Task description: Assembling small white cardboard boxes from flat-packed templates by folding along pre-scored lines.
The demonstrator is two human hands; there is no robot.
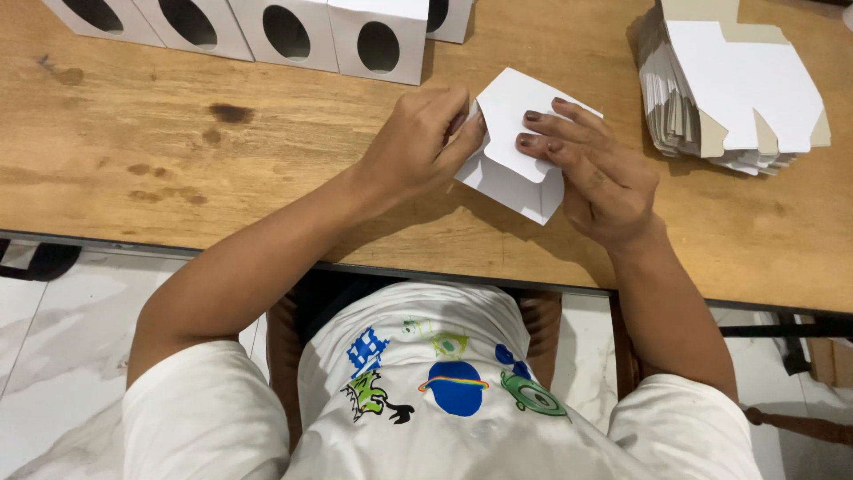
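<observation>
Hands: both work together on one white cardboard box blank (520, 147), held low over the wooden table (267, 169), between the two wrists.
Left hand (418, 147): curled against the left edge of the blank; the thumb and bent fingers are pinched onto that edge, knuckles turned up toward the camera.
Right hand (604, 182): laid over the right side of the blank; two fingertips with dark nails press down on the upper panel, and the palm covers the lower right corner. It is closed onto the card, not spread free.
Blank: partly folded, tilted as a diamond; a rounded tuck flap lies across its middle, and a lower panel juts out beneath the fingers toward the person's body. Whether its underside touches the table cannot be told.
Stack of flat blanks (737, 89): beyond and to the right of the right hand, well apart from it; white faces and grey-brown undersides, the top sheet lying askew on the pile.
Finished boxes (293, 31): a row of white cartons, each with an oval window cut in its front, standing side by side beyond the left hand along the far edge of the table.
Table: pale wood with dark stains left of the left forearm.
Foreground: white printed shirt (444, 391) and pale tiled floor (53, 356) below the near table edge.
</observation>
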